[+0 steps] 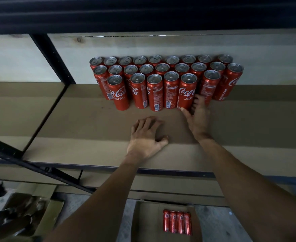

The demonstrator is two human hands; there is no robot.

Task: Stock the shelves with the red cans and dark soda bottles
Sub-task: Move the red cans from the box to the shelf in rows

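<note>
While your right hand (197, 113) touches front-row can (187, 91), fingers loose, not gripping, left hand (147, 137) flat on shelf (84, 123). Cans (161, 74) near back edge. Hard push tips neighbours.

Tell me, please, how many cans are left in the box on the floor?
4 cans show, lying side by side in the box on the floor below the shelf. The arms cover part of the box, so more may be hidden.
</note>
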